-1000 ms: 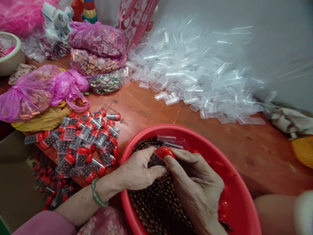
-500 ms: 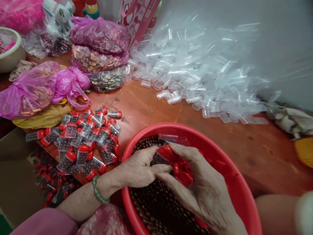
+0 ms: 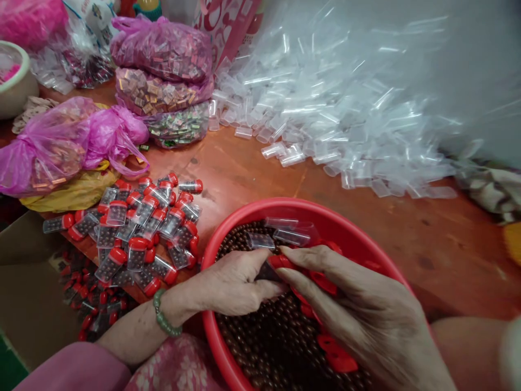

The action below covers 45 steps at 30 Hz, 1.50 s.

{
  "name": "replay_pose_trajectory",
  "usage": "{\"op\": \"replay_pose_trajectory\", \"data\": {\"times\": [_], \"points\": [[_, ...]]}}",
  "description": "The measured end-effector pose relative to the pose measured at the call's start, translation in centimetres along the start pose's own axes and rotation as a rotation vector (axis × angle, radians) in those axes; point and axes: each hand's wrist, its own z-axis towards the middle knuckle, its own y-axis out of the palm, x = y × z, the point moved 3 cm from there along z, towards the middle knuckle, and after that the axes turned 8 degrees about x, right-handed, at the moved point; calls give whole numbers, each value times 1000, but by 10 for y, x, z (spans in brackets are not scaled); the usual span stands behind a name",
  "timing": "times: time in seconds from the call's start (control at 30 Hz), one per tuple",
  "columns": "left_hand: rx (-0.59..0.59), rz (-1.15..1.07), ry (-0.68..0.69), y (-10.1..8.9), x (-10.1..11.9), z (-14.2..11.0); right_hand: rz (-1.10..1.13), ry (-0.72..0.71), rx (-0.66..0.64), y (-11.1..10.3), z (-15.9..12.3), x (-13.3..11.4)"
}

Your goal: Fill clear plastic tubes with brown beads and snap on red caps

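Observation:
Both my hands work over a red basin (image 3: 244, 217) full of small brown beads (image 3: 268, 342). My left hand (image 3: 232, 282) is closed around a small clear vial, mostly hidden by the fingers. My right hand (image 3: 366, 315) pinches a red cap (image 3: 280, 262) at the vial's end and cups more red caps (image 3: 336, 353) under its palm. Several empty clear vials (image 3: 285, 231) lie on the beads at the basin's far side. A green bead bracelet (image 3: 163, 320) circles my left wrist.
A pile of filled, red-capped vials (image 3: 138, 233) lies left of the basin, with more in a cardboard box (image 3: 24, 304) below the table edge. A large heap of empty clear vials (image 3: 337, 119) fills the far right. Pink plastic bags (image 3: 69, 144) sit at the left.
My right hand has turned palm-down and stretched forward over the basin, so the handful of red caps it showed half a second ago is now mostly covered. The left hand has barely moved.

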Motion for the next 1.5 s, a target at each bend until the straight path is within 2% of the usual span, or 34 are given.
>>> {"op": "replay_pose_trajectory", "data": {"times": [0.07,0.13,0.3,0.4,0.57,0.77,0.87,0.97,1.03,1.13,1.3,1.5], "points": [[-6,36,-1,0,0,-1,8,-9,-11,-1,-1,0],[-2,-33,-18,1,0,0,-17,-19,7,0,-3,-1],[32,-522,-110,3,-1,3,-256,-116,-5,14,-11,-6],[18,-655,-216,4,-2,4,-343,-176,-27,26,-12,-7],[42,-707,-210,3,2,4,-501,-331,82,33,-9,-5],[10,-682,-202,4,0,3,-477,-406,74,31,-7,-6],[3,-651,-178,4,0,3,-357,-320,13,25,-6,-6],[29,-580,-140,3,3,4,-150,-110,-72,19,-6,-2],[28,-533,-102,3,5,4,0,29,-25,15,-7,2],[32,-494,-65,4,4,4,122,164,132,12,-9,6],[50,-380,-125,4,0,4,167,254,182,12,-6,2],[34,-394,-113,3,0,5,132,228,144,9,-5,-1]]}}
